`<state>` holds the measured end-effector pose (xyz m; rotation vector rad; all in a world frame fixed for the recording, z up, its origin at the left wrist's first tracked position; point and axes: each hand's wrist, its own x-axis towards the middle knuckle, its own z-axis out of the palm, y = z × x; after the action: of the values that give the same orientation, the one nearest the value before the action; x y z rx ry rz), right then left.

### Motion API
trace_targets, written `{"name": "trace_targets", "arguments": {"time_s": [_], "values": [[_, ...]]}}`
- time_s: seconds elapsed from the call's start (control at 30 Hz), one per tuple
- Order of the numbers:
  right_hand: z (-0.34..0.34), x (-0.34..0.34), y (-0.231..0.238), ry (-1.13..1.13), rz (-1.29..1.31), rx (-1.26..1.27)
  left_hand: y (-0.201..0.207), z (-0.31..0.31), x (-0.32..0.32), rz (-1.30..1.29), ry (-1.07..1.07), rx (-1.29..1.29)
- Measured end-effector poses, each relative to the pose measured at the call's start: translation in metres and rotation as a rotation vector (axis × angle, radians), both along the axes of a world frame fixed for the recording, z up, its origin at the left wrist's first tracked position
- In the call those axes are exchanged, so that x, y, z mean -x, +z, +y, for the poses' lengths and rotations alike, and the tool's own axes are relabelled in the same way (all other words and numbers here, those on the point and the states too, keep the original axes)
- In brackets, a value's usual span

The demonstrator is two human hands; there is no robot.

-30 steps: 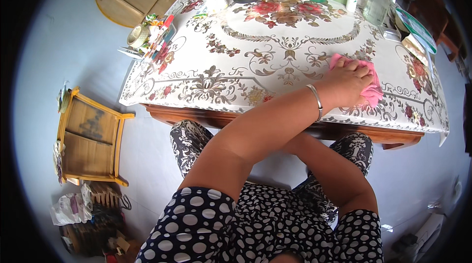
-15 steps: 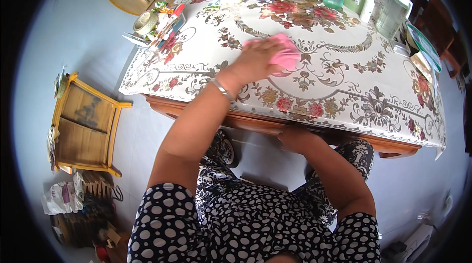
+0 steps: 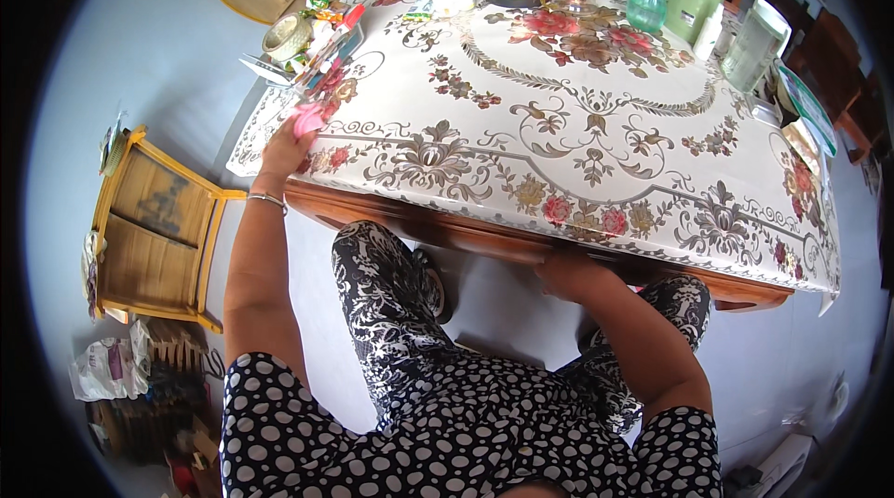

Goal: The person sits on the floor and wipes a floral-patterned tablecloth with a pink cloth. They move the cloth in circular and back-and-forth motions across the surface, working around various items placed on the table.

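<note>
Left hand (image 3: 285,151) closed on a pink cloth (image 3: 308,119), flowered tablecloth (image 3: 396,100) beneath it — right hand (image 3: 570,275) near the wooden table edge (image 3: 447,230), its openness unclear.

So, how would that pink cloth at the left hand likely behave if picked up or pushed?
The pink cloth is probably floppy, as it looks bunched at the left hand. It is likely light, being small beside that hand. Pushed, it would probably slide or crumple rather than roll, since it lies low on the tablecloth.

left hand (image 3: 287,150) forward | arm (image 3: 264,275) nearly straight | right hand (image 3: 572,275) lower | elbow (image 3: 684,375) bent
</note>
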<state>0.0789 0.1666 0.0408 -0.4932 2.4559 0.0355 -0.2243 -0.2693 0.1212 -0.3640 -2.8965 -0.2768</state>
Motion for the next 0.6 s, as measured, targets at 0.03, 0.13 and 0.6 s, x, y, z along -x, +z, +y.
{"name": "trace_targets", "arguments": {"time_s": [0.03, 0.13, 0.6], "values": [[0.001, -0.002, -0.005, -0.030, 0.060, 0.045, -0.001, -0.001, 0.002, 0.006, 0.149, 0.091], [0.003, -0.009, -0.031, -0.058, 0.224, 0.118, -0.002, 0.026, 0.010, -0.037, 0.338, 0.112], [-0.003, -0.027, -0.036, 0.096, 0.256, 0.112, -0.004, 0.302, -0.014, 0.025, -0.298, 0.122]]}}
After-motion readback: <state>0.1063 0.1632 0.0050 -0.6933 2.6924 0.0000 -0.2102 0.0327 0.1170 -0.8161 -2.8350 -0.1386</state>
